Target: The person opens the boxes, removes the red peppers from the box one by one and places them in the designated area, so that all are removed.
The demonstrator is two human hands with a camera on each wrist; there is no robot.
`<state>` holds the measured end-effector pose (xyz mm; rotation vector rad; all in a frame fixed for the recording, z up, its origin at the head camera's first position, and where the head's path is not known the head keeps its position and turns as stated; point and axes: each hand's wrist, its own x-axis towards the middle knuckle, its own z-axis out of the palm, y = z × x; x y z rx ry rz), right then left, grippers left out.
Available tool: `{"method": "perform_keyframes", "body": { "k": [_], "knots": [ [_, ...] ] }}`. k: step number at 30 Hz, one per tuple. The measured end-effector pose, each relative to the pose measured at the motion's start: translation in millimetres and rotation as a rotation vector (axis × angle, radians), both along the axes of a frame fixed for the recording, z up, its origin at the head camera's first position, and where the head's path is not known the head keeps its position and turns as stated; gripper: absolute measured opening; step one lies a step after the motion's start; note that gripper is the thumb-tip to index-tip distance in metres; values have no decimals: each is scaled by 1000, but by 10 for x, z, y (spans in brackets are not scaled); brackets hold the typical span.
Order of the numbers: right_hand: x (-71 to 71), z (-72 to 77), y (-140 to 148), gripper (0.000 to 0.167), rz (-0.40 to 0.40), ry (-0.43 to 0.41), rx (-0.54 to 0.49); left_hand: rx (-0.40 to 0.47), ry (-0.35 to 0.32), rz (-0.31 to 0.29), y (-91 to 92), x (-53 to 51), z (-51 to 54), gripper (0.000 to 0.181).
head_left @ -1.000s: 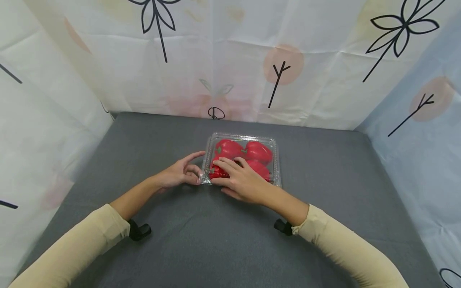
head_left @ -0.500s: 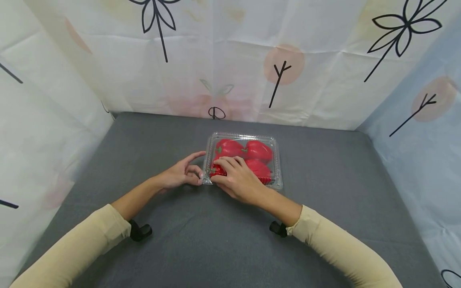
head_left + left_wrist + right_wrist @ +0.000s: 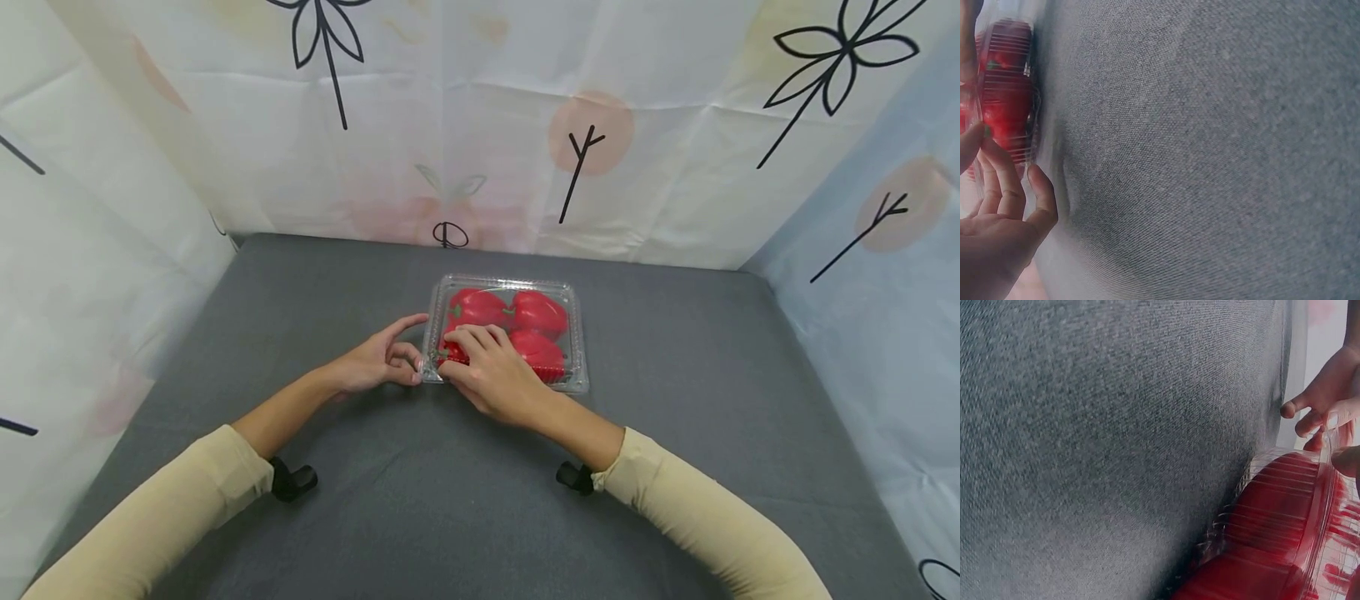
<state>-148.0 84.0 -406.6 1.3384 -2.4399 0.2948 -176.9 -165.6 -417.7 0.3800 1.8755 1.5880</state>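
sleeves (image 3: 180, 500) lie nearest you, pale, with a black strap (image 3: 288, 482) at your left wrist, over the bare grey table (image 3: 450, 517). a little farther off, your right hand (image 3: 498, 379) lies across the near-left part of the clear container (image 3: 580, 342): its fingers bend onto the lid (image 3: 1338, 550) and its thumb sits by the rim. whether that grip pinches the plastic or only presses it, you cannot tell. your left hand (image 3: 375, 361) is at the left side, its thumb and curled fingers apparently pinching the rim by the near corner, its index finger reaching along the edge.

the container sits on the table, toward the far edge, with red peppers (image 3: 538, 317) inside; the near-left one is mostly hidden behind your right hand.

the thin plastic will probably feel light and springy, and rather slippery. expect the lid to dent if you press its middle, so take hold of the stiffer rim and corners; to lift it, support the ridged walls from both sides, since the peppers may roll.

beyond the table hangs a printed cloth (image 3: 487, 100).
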Motion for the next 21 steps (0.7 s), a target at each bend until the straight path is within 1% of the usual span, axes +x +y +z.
{"method": "perform_keyframes", "body": {
  "k": [7,15,21],
  "knots": [
    [25,-13,-15,27,-9,-30,-34,-1,14,-2,1,9,5,91],
    [58,-37,-41,27,-13,-32,-74,-6,17,-4,-4,10,0,91],
    [70,-42,-55,24,-20,-32,-75,-4,17,-8,-8,8,-6,91]
  ]
}}
